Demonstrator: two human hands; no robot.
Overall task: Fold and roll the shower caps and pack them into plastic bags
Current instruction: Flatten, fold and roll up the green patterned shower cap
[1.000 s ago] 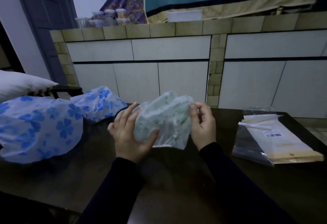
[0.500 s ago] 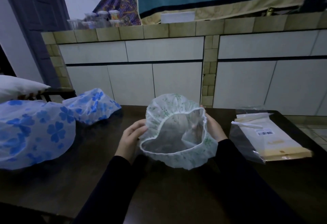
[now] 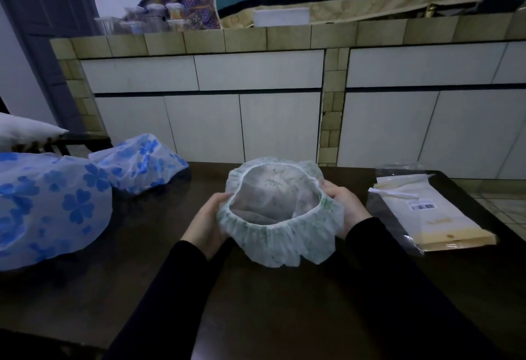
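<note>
Left hand (image 3: 209, 218) grips the left side of the green-print shower cap (image 3: 277, 233), fingers curled under the frilled edge, thumb near the elastic rim. Right hand (image 3: 345, 206) grips the opposite side the same way, fingers wrapped into the frill. Both sleeves dark, forearms reaching in from the lower edge of view.

Cap held just above the dark table (image 3: 284, 317), centre of view, opening turned up toward the camera and stretched wide into a rough ring; crown sags below, pale with a faint green pattern visible through the mouth.

Left of the hands, well apart: two blue-flower shower caps on the table, a large one (image 3: 48, 206) at the near left edge, a smaller one (image 3: 139, 163) farther back, the two just beside each other.

Right of the hands, near the table's right edge: a stack of plastic bags (image 3: 427, 214) lying flat, clear film over cream card, a barcode label on top.

Behind the table, a tiled counter with white cabinet fronts (image 3: 256, 97).
</note>
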